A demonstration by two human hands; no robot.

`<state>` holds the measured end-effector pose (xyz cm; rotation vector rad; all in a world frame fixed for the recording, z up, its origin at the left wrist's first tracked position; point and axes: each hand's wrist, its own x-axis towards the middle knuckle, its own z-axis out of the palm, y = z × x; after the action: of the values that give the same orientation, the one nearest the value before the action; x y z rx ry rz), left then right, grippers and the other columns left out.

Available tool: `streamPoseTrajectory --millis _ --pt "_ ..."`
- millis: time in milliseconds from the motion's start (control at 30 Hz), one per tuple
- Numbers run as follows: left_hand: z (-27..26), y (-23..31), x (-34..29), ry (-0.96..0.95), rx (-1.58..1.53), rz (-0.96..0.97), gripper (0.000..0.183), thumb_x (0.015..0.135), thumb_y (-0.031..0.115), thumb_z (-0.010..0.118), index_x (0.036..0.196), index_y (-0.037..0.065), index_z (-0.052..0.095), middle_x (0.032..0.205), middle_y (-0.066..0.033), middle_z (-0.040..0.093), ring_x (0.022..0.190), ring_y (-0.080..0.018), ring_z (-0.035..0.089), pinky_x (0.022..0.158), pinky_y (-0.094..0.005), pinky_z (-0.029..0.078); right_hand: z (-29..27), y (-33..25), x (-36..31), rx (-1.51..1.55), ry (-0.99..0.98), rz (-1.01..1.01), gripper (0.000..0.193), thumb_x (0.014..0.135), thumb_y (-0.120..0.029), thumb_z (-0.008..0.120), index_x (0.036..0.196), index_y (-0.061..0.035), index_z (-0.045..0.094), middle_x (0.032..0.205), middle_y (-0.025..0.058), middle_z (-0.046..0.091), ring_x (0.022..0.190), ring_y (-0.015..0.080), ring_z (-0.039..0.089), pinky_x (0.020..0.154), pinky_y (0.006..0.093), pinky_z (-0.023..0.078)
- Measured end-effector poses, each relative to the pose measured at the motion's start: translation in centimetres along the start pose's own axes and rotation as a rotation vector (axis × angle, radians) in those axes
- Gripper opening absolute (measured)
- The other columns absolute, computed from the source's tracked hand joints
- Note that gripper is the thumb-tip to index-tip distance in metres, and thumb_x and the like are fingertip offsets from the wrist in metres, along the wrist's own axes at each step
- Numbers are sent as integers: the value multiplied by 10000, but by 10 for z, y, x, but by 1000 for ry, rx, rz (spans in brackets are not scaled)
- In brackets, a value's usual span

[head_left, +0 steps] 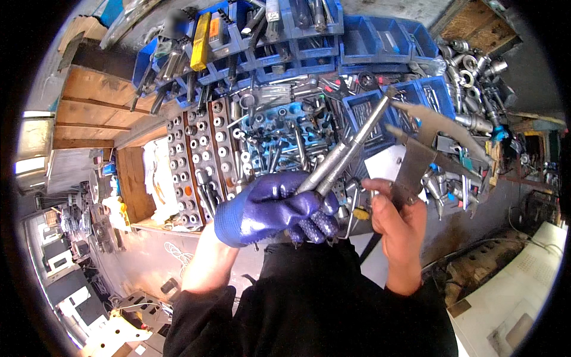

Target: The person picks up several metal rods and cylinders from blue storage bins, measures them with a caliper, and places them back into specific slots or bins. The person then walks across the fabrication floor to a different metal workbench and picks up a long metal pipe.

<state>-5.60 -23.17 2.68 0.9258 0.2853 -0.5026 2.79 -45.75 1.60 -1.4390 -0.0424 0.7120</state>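
Observation:
My left hand, in a purple coated glove, is closed around two long grey metal rods. They lie side by side in the palm and point up and to the right; at least one narrows toward its far end. My bare right hand grips a dull metal caliper by its beam, fingers wrapped round it. The caliper's jaws are spread, with the longer pair reaching right. A rod's tip is close to the upper jaw; whether they touch I cannot tell.
Blue bins of tools line the back. Left of centre stands a rack of round metal collets, beside a light blue tray crowded with bits. Metal tool holders are heaped at right. Wooden shelving is far left.

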Motion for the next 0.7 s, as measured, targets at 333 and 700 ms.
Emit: streamPoseTrajectory --millis 333,700 --pt "40 -24 -45 -3 40 75 385 862 210 641 1144 -41 564 907 -108 654 792 -138 650 651 -227 509 35 -18 -21 141 -126 -142 315 855 -137 689 1108 42 629 722 -44 549 584 17 410 520 192 283" --pt "64 -32 -65 257 606 423 252 910 148 563 1106 -8 583 813 -112 634 733 -156 620 677 -310 495 57 -25 -41 242 -7 -100 248 905 -160 627 1020 57 598 569 -43 409 454 27 300 444 208 215"
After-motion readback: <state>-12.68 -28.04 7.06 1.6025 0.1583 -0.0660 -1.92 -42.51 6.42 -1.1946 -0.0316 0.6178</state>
